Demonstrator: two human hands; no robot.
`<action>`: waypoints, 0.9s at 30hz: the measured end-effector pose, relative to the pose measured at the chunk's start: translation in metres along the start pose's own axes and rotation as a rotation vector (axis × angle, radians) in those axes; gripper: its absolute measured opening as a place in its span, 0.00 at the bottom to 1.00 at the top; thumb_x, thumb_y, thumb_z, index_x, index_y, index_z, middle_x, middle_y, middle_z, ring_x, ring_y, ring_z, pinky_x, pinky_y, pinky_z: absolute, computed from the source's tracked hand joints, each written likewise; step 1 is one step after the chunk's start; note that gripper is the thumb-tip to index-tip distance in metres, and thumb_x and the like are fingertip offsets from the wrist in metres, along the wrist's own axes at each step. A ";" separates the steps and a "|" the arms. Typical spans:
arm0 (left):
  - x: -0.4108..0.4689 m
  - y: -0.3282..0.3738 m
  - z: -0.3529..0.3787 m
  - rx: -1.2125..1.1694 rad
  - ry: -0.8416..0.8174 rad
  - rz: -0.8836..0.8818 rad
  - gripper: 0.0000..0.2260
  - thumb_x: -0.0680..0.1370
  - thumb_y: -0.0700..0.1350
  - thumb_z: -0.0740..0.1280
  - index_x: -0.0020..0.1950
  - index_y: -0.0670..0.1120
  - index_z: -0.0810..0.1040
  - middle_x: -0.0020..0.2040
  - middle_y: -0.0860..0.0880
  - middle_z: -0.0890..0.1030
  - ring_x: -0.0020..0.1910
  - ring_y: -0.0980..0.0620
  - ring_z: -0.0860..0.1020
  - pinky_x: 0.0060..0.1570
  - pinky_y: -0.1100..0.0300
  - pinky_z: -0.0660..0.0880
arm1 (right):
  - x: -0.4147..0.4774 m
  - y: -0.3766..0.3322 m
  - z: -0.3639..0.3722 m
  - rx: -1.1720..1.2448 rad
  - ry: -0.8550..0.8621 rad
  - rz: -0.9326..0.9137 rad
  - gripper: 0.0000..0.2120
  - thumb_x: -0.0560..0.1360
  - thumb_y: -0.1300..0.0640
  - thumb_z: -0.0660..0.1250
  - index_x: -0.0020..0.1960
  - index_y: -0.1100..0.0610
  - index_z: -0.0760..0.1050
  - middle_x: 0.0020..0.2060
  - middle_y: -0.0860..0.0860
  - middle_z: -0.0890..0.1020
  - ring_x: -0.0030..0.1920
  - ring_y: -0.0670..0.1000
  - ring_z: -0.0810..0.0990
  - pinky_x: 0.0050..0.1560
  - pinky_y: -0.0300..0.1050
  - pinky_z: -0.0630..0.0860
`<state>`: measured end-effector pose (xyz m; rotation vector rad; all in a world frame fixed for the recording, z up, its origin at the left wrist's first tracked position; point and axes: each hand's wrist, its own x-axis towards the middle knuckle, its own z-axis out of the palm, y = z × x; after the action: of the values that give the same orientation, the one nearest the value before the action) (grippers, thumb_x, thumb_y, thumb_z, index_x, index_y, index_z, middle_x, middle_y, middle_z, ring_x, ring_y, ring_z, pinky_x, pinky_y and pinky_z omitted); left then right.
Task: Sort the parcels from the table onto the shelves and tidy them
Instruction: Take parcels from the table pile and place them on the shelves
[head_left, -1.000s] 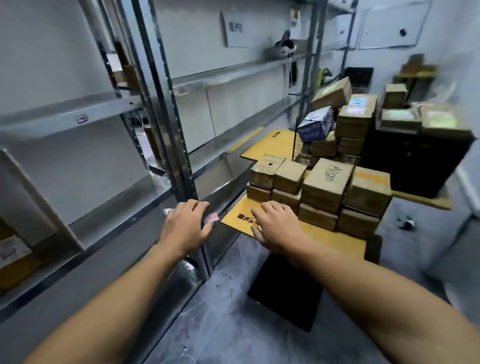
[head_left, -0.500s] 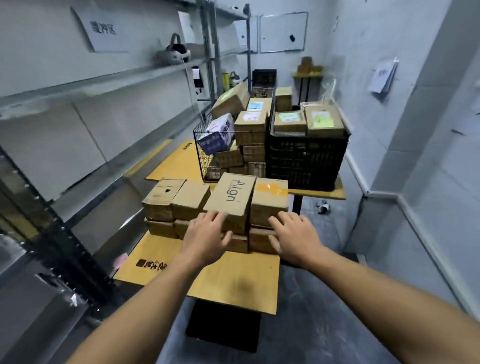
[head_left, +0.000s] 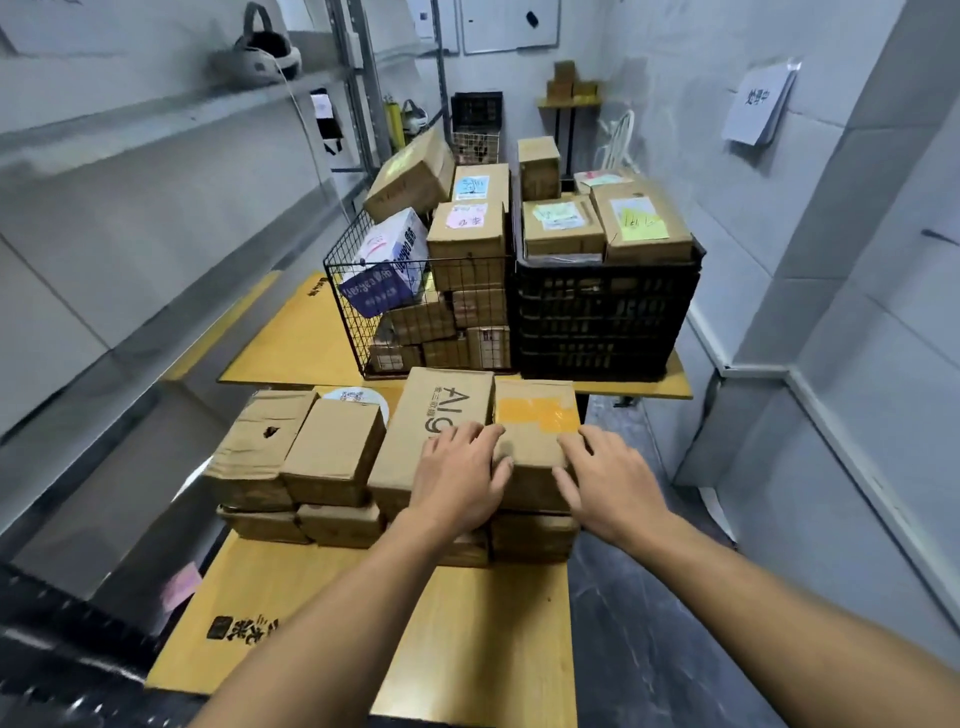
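Several brown cardboard parcels sit stacked two layers high on the near wooden table (head_left: 332, 613). In the top row stand a parcel printed "Align" (head_left: 436, 410) and, to its right, a parcel with orange tape (head_left: 535, 415). My left hand (head_left: 460, 475) lies flat over the seam between these two, its thumb against the taped parcel's front. On that parcel's right front corner rests my right hand (head_left: 602, 480), fingers spread, thumb on the front face. Neither hand lifts anything.
Metal shelves (head_left: 156, 124) run along the left wall, with a helmet (head_left: 257, 52) on the upper one. On the far table (head_left: 291, 343) stand a wire basket (head_left: 363, 312) and a black crate (head_left: 602, 317), both full of parcels. Grey floor and wall lie to the right.
The view has swung from the shelves to the table. Both hands have moved forward and right, from the table's edge and the Align parcel onto the orange-taped parcel.
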<state>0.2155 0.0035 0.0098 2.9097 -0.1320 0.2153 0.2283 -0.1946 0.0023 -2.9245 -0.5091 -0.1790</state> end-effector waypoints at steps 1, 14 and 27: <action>0.005 -0.002 0.005 -0.020 -0.013 -0.004 0.21 0.80 0.61 0.54 0.72 0.57 0.64 0.68 0.52 0.71 0.67 0.50 0.67 0.67 0.51 0.64 | 0.004 0.001 0.004 0.035 -0.008 0.039 0.18 0.81 0.43 0.57 0.67 0.50 0.69 0.62 0.52 0.74 0.61 0.56 0.73 0.57 0.51 0.72; 0.006 0.010 0.038 -0.386 0.038 -0.034 0.23 0.79 0.61 0.53 0.71 0.55 0.69 0.66 0.52 0.71 0.65 0.52 0.67 0.66 0.52 0.67 | 0.012 0.000 0.025 0.743 0.148 0.405 0.16 0.79 0.50 0.67 0.64 0.54 0.76 0.57 0.48 0.69 0.55 0.47 0.71 0.45 0.27 0.66; -0.024 0.070 0.024 -0.935 0.342 -0.210 0.18 0.77 0.50 0.64 0.68 0.58 0.72 0.62 0.55 0.75 0.62 0.60 0.74 0.60 0.68 0.72 | -0.030 0.047 -0.007 1.125 0.289 0.368 0.16 0.80 0.54 0.67 0.65 0.39 0.73 0.61 0.47 0.71 0.59 0.43 0.73 0.61 0.44 0.73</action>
<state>0.1878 -0.0681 -0.0026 1.9091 0.1081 0.4609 0.2156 -0.2489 -0.0022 -1.7953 0.0207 -0.1787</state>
